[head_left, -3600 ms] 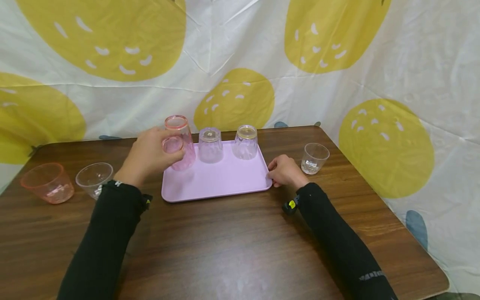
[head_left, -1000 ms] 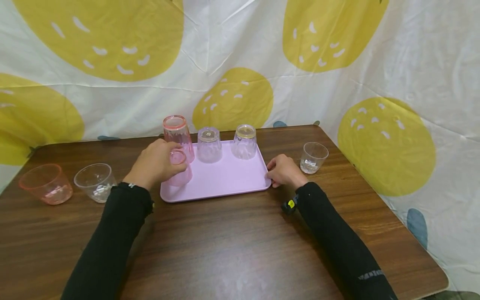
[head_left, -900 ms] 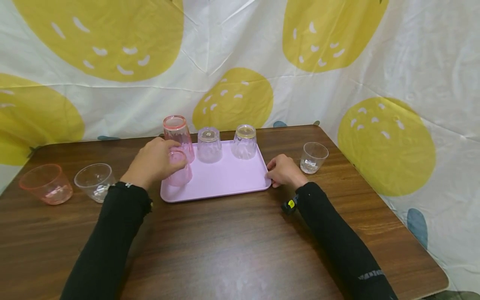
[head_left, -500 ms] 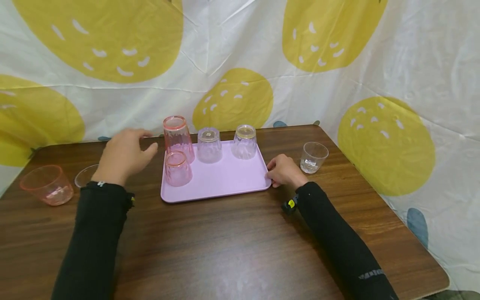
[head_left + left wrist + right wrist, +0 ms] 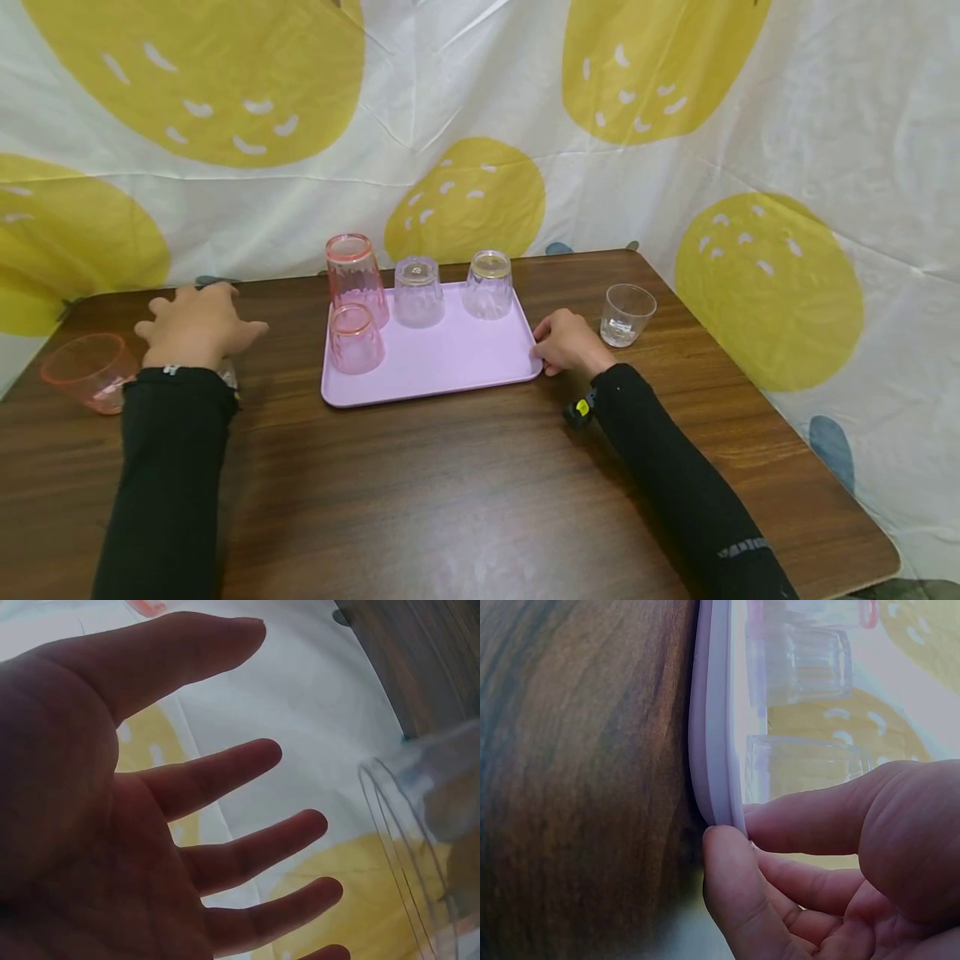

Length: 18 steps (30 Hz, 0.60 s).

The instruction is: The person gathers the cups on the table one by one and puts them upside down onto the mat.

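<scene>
In the head view my left hand (image 5: 197, 329) is spread over the clear glass at the far left, hiding most of it. The left wrist view shows that glass (image 5: 442, 795) just beyond the straight fingertips, apart from them. My right hand (image 5: 572, 342) pinches the near right corner of a lilac tray (image 5: 442, 358) between thumb and finger. Upside down on the tray stand a tall pink glass (image 5: 356, 279), a short pink glass (image 5: 357, 342) in front of it, a pale purple glass (image 5: 418, 293) and a clear glass with a yellowish base (image 5: 489, 287).
A wide pink glass (image 5: 90, 371) stands upright at the left of the wooden table (image 5: 420, 492). Another clear glass (image 5: 627, 315) is upright to the right of my right hand. A patterned cloth (image 5: 465, 100) hangs behind the table.
The short pink glass was carried onto the tray's front left and let go. My left hand then moved left, its fingers spreading. My right hand stays at the tray corner.
</scene>
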Motion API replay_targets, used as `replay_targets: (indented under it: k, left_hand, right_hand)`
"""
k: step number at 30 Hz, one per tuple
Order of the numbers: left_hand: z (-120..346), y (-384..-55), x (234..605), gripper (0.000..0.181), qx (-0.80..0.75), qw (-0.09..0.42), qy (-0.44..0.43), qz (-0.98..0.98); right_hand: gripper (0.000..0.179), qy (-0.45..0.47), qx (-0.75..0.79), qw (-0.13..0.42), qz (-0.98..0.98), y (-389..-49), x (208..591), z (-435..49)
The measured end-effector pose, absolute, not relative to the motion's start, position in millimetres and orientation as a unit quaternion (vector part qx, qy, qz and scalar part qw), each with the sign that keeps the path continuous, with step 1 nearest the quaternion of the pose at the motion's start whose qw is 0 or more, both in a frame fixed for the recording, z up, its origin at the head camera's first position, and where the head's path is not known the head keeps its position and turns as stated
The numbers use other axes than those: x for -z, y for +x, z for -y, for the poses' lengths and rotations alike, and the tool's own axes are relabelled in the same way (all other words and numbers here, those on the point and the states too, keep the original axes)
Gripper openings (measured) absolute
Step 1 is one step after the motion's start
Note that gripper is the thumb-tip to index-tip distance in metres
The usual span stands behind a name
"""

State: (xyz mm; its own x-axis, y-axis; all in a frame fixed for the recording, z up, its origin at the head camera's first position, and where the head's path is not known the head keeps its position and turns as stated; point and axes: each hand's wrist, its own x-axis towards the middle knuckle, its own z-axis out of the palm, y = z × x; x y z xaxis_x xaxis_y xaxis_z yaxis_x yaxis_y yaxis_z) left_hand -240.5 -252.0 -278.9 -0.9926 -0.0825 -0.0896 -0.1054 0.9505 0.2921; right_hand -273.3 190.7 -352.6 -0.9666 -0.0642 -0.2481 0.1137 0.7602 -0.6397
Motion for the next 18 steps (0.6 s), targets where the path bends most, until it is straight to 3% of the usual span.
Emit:
replay_targets:
  k: [18]
  left_hand:
    - [268,-242,284,0.081,-0.142,0.100,-0.062,-0.983]
  right_hand:
    - [0.029,0.013,0.343,0.127,-0.931,-274,355,-191]
